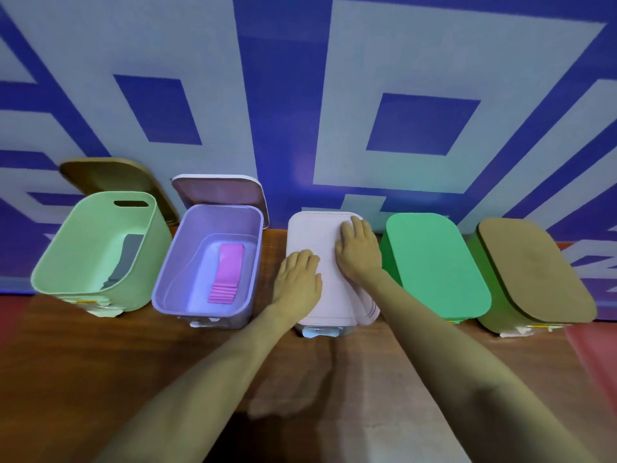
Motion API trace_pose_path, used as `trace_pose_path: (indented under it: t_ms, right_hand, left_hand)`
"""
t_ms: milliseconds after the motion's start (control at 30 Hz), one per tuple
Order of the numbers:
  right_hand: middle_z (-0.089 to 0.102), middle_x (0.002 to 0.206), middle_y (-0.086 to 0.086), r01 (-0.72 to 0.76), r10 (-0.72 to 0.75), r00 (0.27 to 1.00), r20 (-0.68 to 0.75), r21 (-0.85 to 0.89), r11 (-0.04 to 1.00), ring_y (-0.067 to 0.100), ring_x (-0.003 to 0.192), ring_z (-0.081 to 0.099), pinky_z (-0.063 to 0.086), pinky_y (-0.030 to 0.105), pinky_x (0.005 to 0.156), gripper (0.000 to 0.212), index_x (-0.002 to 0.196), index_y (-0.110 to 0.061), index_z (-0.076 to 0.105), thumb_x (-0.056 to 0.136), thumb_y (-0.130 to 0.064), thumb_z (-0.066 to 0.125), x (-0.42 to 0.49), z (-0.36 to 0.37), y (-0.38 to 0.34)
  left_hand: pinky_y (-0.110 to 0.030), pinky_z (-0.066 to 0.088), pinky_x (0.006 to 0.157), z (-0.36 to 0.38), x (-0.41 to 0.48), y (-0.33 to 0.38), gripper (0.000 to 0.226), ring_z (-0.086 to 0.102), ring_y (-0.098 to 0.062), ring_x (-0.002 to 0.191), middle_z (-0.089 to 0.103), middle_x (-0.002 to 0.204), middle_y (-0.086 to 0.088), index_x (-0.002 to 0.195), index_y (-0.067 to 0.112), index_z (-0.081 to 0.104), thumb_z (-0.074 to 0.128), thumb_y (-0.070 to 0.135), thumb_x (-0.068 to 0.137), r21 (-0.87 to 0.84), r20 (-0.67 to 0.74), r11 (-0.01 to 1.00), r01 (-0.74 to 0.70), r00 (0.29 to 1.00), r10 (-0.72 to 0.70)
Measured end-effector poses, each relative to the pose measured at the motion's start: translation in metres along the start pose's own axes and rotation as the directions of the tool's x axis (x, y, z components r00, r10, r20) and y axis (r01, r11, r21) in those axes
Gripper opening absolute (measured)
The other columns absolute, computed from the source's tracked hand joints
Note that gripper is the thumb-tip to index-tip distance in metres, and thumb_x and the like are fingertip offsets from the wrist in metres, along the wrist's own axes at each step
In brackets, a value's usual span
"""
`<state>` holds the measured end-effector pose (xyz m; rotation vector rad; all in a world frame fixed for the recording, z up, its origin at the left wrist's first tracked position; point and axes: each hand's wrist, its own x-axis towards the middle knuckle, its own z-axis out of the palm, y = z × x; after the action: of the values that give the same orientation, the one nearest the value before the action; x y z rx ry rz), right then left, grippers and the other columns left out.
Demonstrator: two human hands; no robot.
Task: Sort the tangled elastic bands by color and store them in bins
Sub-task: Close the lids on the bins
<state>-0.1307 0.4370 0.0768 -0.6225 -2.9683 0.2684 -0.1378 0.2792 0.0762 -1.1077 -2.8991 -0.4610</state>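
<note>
Five bins [388, 259] are standing in a row on the wooden counter [100, 362], two open, three lidded. The left hand [297, 275] and right hand [359, 252] are lying flat, fingers straight, on the middle bin's pale pink lid [314, 235]. One pink band [227, 272] is lying in the purple bin [173, 262], one grey band [125, 262] in the light green bin [66, 255]. A blue-patterned wall [283, 95] is rising behind.

table [100, 379] — brown wood | wall [283, 95] — blue and pale-grey blocks | red strip [594, 355] at right edge
</note>
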Motion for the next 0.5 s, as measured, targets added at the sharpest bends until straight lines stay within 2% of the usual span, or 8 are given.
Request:
trace_pose_path:
  t_ms: [100, 267, 400, 500]
  right_hand:
    - [0.044, 0.134, 0.011, 0.016, -0.014, 0.997, 0.075, -0.032, 0.999, 0.028, 0.122, 0.039, 0.032, 0.040, 0.105, 0.039, 0.129, -0.008, 0.041, 0.099, -0.029, 0.029, 0.008, 0.003, -0.007]
    - [0.044, 0.135, 0.015, -0.063, 0.068, 0.991, 0.114, -0.045, 0.997, 0.032, 0.124, 0.040, 0.031, 0.042, 0.107, 0.038, 0.128, -0.005, 0.043, 0.096, -0.023, 0.035, 0.016, -0.006, -0.028]
    - [0.047, 0.135, 0.014, 0.072, -0.079, 0.994, 0.071, 0.086, 0.994, 0.031, 0.124, 0.041, 0.033, 0.036, 0.103, 0.040, 0.132, -0.006, 0.046, 0.093, -0.017, 0.045, 0.020, -0.023, -0.069]
    - [0.050, 0.128, 0.016, 0.186, -0.187, 0.982, -0.015, 0.182, 0.965, 0.033, 0.118, 0.044, 0.036, 0.039, 0.099, 0.037, 0.128, -0.004, 0.051, 0.092, -0.013, 0.048, 0.024, -0.036, -0.111]
  left_hand:
    - [-0.030, 0.025, 0.103, -0.001, 0.008, -0.005, 0.036, 0.039, -0.024, 0.123, 0.045, 0.129, -0.003, 0.128, 0.014, 0.047, 0.042, 0.021, 0.093, -0.031, 0.042, 1.000, -0.006, 0.999, 0.007]
    - [-0.030, 0.032, 0.096, -0.020, 0.018, -0.016, 0.034, 0.042, -0.025, 0.118, 0.052, 0.123, -0.005, 0.121, 0.013, 0.054, 0.041, 0.005, 0.090, -0.200, 0.091, 0.979, 0.046, 0.995, -0.029]
    - [-0.031, 0.035, 0.092, -0.046, 0.022, -0.053, 0.033, 0.046, -0.026, 0.114, 0.057, 0.119, -0.003, 0.115, 0.014, 0.059, 0.042, 0.004, 0.088, -0.221, -0.007, 0.968, 0.122, 0.992, -0.127]
    - [-0.034, 0.034, 0.095, -0.064, 0.016, -0.093, 0.032, 0.046, -0.028, 0.115, 0.057, 0.121, -0.006, 0.116, 0.014, 0.058, 0.043, 0.006, 0.090, -0.175, -0.043, 0.970, 0.170, 0.983, -0.180]
